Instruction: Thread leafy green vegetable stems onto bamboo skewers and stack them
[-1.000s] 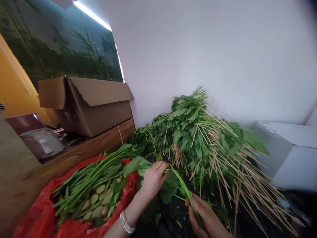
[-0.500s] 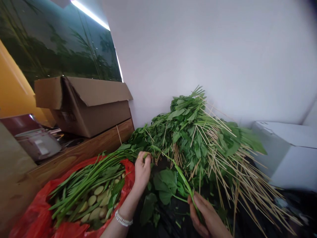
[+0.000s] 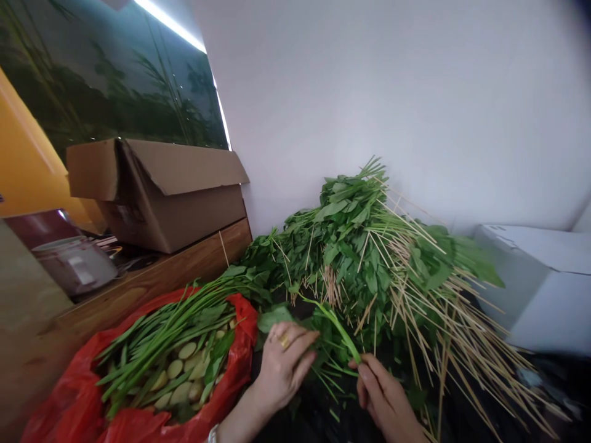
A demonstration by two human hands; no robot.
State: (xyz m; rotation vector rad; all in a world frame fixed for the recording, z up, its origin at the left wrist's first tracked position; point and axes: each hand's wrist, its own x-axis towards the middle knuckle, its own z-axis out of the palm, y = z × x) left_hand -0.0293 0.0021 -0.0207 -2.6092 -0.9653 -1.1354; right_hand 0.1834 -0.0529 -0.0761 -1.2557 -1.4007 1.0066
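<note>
My right hand (image 3: pixel 386 394) pinches a green leafy-vegetable stem (image 3: pixel 342 332) between thumb and fingers. The stem slants up and left from the fingertips, its thin end free. To its left is my left hand (image 3: pixel 287 364), a gold ring on one finger. Its fingers are bent but apart, and I see nothing between them. Loose green leaves (image 3: pixel 272 319) lie just beyond and around it. Left of that hand sits a red plastic bag (image 3: pixel 247 344) with long green stems (image 3: pixel 161 335) lying over round, pale cut pieces (image 3: pixel 175 369).
A big heap of leafy greens (image 3: pixel 341 215) on thin wooden skewers (image 3: pixel 457 338) stands against the white wall (image 3: pixel 369 92). At right is a white box (image 3: pixel 530 295). On the wooden ledge (image 3: pixel 212 246) at left are an open cardboard box (image 3: pixel 184 209) and a pale tub (image 3: pixel 76 264).
My left hand has come down and right, nearer my right hand, and its fingers have loosened from a closed grip. The stem in my right hand shows shorter and the loose leaves have shifted.
</note>
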